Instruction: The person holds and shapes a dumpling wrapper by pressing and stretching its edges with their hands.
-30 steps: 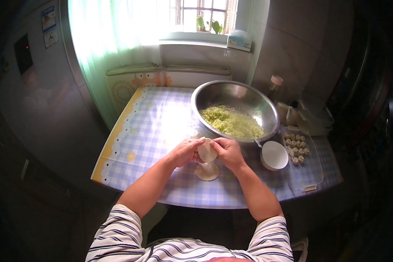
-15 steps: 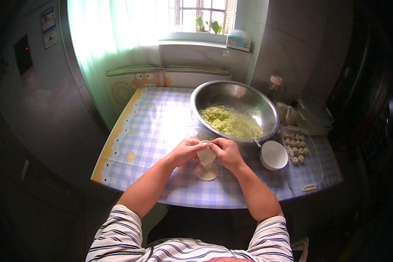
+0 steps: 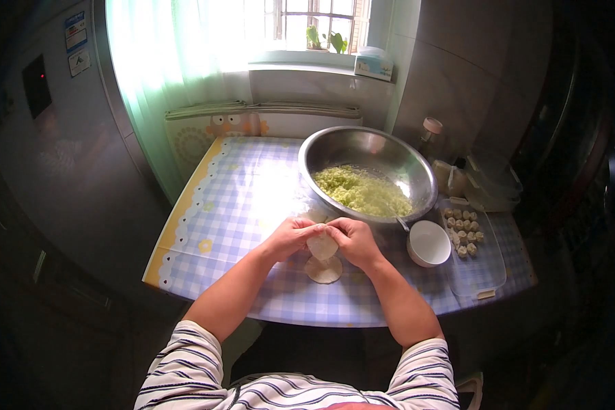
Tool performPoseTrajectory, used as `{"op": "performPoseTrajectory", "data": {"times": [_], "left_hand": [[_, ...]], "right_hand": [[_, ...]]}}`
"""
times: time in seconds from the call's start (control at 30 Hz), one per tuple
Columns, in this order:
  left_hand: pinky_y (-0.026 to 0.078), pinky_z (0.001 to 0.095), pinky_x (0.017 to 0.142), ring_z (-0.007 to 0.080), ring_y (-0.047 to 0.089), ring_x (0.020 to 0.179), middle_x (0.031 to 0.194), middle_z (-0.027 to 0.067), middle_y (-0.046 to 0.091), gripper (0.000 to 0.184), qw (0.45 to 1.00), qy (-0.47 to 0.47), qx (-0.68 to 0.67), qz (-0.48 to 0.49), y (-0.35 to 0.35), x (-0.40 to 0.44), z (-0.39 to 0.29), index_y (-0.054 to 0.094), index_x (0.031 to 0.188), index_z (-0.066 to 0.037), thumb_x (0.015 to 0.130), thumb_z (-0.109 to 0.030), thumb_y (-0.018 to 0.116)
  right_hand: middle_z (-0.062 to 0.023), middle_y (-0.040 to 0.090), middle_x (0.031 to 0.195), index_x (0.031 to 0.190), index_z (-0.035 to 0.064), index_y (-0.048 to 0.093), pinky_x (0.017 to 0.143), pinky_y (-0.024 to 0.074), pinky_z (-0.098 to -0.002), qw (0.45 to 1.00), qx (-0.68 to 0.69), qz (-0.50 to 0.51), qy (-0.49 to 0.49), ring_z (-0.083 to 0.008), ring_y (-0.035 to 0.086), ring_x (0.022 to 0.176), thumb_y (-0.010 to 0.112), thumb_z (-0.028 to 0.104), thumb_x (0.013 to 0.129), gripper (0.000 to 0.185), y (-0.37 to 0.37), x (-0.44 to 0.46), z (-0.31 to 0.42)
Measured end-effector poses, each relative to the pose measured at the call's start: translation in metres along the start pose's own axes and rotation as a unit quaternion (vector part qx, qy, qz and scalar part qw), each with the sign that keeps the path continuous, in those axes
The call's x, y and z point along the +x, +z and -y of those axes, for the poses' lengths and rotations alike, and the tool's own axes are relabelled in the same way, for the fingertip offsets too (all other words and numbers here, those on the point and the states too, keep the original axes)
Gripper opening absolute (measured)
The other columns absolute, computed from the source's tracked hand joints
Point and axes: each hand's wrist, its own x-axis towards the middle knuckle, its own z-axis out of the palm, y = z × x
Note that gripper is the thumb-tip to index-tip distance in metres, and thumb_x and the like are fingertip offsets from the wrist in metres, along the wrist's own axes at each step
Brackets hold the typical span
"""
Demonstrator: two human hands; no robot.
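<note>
A pale round dough wrapper is held upright between both hands. My left hand pinches its upper left edge, and my right hand pinches its upper right edge, thumbs close together. Just below, more flat round dough lies on the checked tablecloth. Beyond my hands stands a large metal bowl with chopped yellow-green filling and a utensil handle at its near rim. To the right of my right hand is a white bowl.
At the right, a clear tray holds several small folded dumplings. Behind it are a clear plastic container, a bag and a pink-capped jar. The tablecloth extends left, towards a grey refrigerator.
The upper edge of the held wrapper has been drawn together between my fingertips. Both hands have stayed almost in place, and the bowls and tray have not moved.
</note>
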Motion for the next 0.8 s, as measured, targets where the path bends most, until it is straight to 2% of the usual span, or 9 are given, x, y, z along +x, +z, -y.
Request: {"op": "performPoseTrajectory", "data": {"times": [0.23,0.33,0.47,0.8], "left_hand": [[0.052,0.0302,0.070,0.0151,0.062,0.080,0.091,0.0077,0.062,0.031,0.996,-0.018,-0.085,0.017,0.0090,-0.0057,-0.0111,0.056,0.104,0.000,0.090,-0.027,0.053],[0.052,0.0303,0.071,0.0155,0.062,0.081,0.092,0.0080,0.062,0.031,0.997,-0.006,-0.079,0.014,0.0045,-0.0026,-0.0055,0.055,0.105,0.000,0.091,-0.026,0.051],[0.051,0.0290,0.068,0.0153,0.062,0.078,0.090,0.0079,0.062,0.032,0.997,0.012,-0.069,0.012,0.0066,-0.0033,-0.0062,0.057,0.102,0.000,0.089,-0.029,0.054],[0.052,0.0303,0.070,0.0163,0.063,0.079,0.091,0.0093,0.062,0.030,0.998,-0.009,-0.057,0.015,0.0075,-0.0060,-0.0095,0.057,0.103,0.001,0.088,-0.025,0.056]], "right_hand": [[-0.0126,0.065,0.075,0.087,-0.0024,0.064,0.063,0.0474,-0.0271,0.999,0.030,-0.043,0.009,-0.0153,0.061,0.067,0.058,0.013,0.081,0.018,0.0005,0.0024,-0.0084],[-0.0121,0.065,0.075,0.087,-0.0027,0.064,0.063,0.0473,-0.0268,0.999,0.023,-0.040,0.017,-0.0145,0.060,0.067,0.058,0.014,0.081,0.018,0.0000,0.0022,-0.0053],[-0.0056,0.063,0.078,0.089,-0.0043,0.061,0.063,0.0460,-0.0231,0.999,0.036,-0.012,0.031,-0.0087,0.056,0.070,0.058,0.014,0.084,0.019,-0.0014,0.0020,-0.0038],[-0.0058,0.063,0.078,0.088,-0.0042,0.061,0.064,0.0462,-0.0227,0.998,0.050,-0.015,0.025,-0.0089,0.056,0.070,0.057,0.012,0.084,0.017,0.0000,0.0025,-0.0070]]}}
